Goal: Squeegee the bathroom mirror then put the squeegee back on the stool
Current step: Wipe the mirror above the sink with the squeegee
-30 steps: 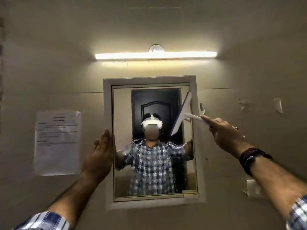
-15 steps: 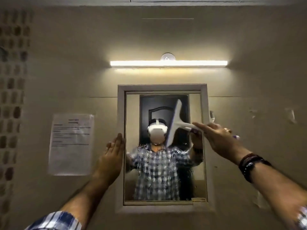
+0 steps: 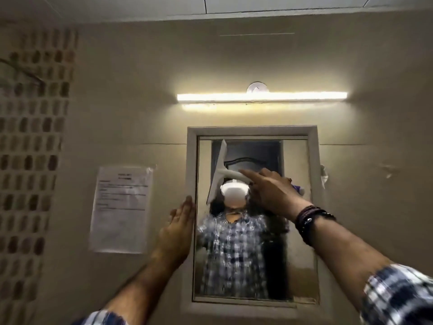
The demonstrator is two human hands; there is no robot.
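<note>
One mirror (image 3: 295,158): framed and hung upright on a beige wall, under a lit strip lamp (image 3: 261,96); wet streaks are seen on the lower glass.
Right hand (image 3: 269,191): raised before the upper glass, with fingers curled round the squeegee's handle and the index finger seemingly stretched along it.
Left hand (image 3: 178,228): laid flat, fingers straight, against the frame's left side; nothing is held.
Squeegee (image 3: 217,171): held at the upper left of the glass, left of the right hand and above the left hand; contact with the glass cannot be told.
Long axis: the blade is stood nearly upright, its top tipped slightly right; the handle is pointed right, into the right hand.
Nearer hand: the right, by which it is gripped.
Next stroke, as judged: a downward pull is likely called for, since the lower glass looks unwiped.
Stool: not in view.
</note>
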